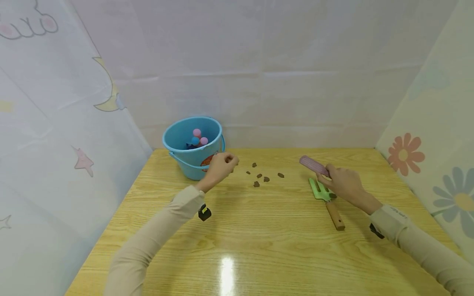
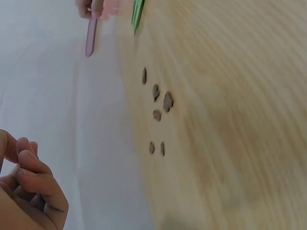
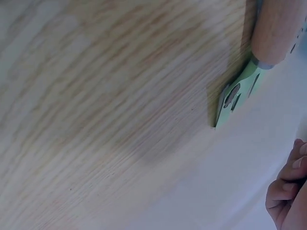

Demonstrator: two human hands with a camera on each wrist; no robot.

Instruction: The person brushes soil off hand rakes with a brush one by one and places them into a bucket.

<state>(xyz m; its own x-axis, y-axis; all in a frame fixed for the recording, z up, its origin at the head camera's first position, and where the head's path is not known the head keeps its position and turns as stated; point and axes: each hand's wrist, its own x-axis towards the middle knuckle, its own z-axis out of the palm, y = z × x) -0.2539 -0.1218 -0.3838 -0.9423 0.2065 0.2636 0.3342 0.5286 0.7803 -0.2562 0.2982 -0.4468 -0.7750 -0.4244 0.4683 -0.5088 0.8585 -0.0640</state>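
Near the bucket's front right side, my left hand [image 1: 221,166] is raised with its fingers curled in and their tips close to the thumb. No object shows between those fingertips [image 2: 29,165] in the left wrist view. My right hand [image 1: 344,185] grips one end of a flat, ribbed mauve stick [image 1: 314,165], which points left over the table. Just below that hand lies a small green garden fork [image 1: 321,191] with a wooden handle [image 1: 335,216]. One brown flake [image 3: 232,95] rests on the fork's head. Several more brown flakes [image 1: 266,179] are scattered on the table between both hands.
A blue bucket [image 1: 171,142] with a handle stands at the table's back left. Pink and blue round-ended things [image 1: 197,132] poke up inside it. Printed cloth walls [image 1: 259,102] enclose the wooden table [image 1: 259,234] at the back and sides.
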